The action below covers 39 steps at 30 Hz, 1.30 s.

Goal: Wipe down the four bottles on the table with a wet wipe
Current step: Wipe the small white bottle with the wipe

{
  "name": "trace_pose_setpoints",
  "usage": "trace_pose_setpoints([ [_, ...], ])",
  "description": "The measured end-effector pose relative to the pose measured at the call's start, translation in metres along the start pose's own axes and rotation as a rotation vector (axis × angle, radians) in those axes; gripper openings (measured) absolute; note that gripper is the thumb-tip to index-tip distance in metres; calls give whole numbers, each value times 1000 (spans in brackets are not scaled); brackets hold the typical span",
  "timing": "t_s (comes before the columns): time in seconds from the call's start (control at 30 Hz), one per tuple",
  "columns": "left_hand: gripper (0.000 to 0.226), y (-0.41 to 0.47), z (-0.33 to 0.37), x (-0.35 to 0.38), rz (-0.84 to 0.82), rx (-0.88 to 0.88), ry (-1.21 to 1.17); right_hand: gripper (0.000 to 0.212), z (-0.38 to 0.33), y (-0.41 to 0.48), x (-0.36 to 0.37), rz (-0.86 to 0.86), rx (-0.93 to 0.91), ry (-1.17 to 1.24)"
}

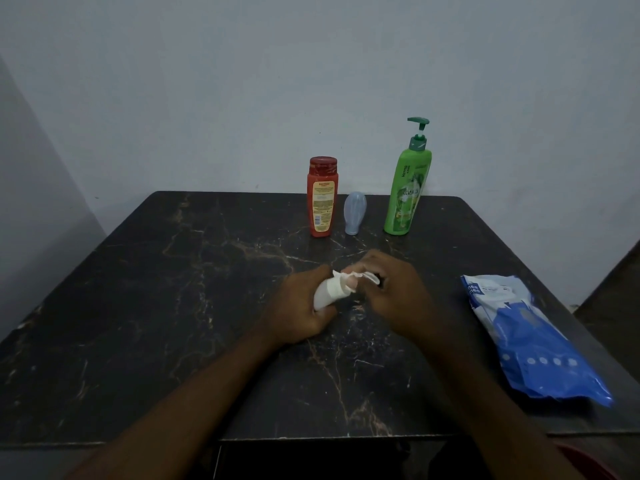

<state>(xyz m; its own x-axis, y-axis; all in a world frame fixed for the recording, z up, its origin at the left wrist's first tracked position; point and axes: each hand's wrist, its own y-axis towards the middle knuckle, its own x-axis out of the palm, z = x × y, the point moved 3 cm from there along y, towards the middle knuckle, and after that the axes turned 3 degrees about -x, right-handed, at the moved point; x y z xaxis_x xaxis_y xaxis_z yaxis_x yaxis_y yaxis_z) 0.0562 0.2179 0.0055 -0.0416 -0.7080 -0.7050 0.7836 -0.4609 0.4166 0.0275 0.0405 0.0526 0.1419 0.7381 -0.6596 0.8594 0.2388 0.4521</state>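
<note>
My left hand [301, 306] grips a small white bottle [329, 292], tilted above the middle of the dark marble table [173, 306]. My right hand [394, 289] pinches a white wet wipe [360, 277] against the bottle's upper end, which is mostly hidden by the fingers. At the back of the table stand a red bottle [322, 199], a small pale blue bottle [355, 213] resting on its cap end, and a tall green pump bottle [408, 188].
A blue and white pack of wet wipes [533, 341] lies flat near the table's right edge. A grey wall rises right behind the bottles. The table's front edge runs close to my forearms.
</note>
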Motion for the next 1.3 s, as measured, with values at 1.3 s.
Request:
trace_pose_setpoints([
  [1.3,38,10,-14,-38,135,-431,-265,10,32,-5,37,302,636,970],
])
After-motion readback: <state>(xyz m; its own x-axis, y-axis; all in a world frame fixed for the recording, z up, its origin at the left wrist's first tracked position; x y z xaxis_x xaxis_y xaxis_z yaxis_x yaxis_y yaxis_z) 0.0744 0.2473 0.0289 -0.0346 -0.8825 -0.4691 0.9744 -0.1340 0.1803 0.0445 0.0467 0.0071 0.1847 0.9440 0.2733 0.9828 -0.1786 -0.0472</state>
